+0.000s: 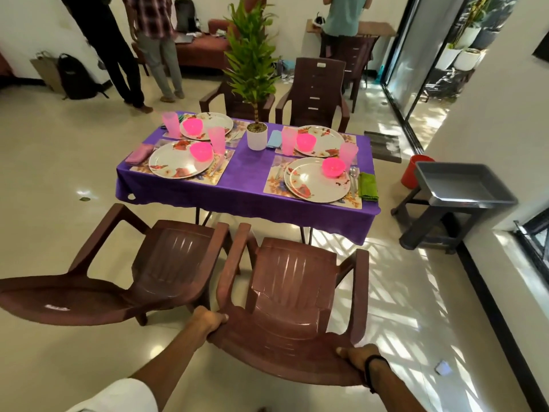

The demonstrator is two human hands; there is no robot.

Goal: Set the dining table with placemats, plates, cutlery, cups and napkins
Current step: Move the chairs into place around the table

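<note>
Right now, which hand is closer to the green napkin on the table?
Right. The right hand grips the chair back's right corner, on the same side as the green napkin. The left hand grips its left corner, farther away.

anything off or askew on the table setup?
Mostly tidy. The purple tablecloth hangs unevenly: its near right corner droops lower than the left, and there is a small hole near the left hem. Both hands grip a chair standing back from the table.
</note>
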